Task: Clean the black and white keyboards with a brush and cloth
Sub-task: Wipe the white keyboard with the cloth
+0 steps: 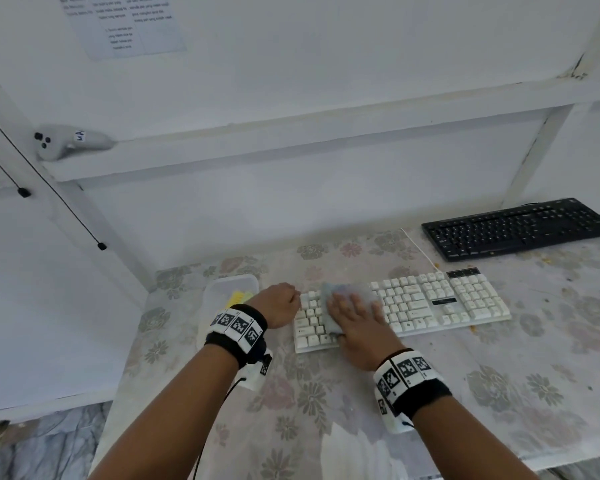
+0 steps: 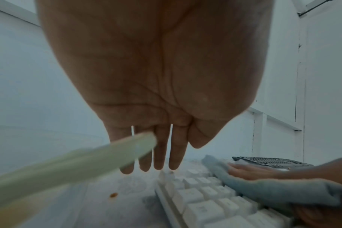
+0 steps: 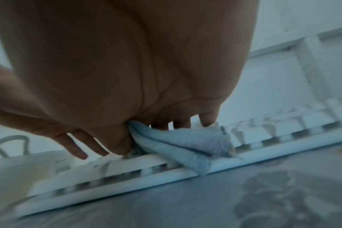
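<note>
The white keyboard lies on the flowered tablecloth in the head view. My right hand lies flat, fingers straight, pressing a folded grey-blue cloth onto the keyboard's left half. The right wrist view shows the cloth under my palm and hanging over the keyboard's front edge. My left hand holds nothing. Its straight fingers point down at the keyboard's far left corner. The black keyboard lies untouched at the far right.
A clear plastic tub holding a yellow brush stands just left of my left hand. Crumbs dot the tablecloth on the right. A white controller sits on the wall ledge. Crumpled white plastic lies at the near edge.
</note>
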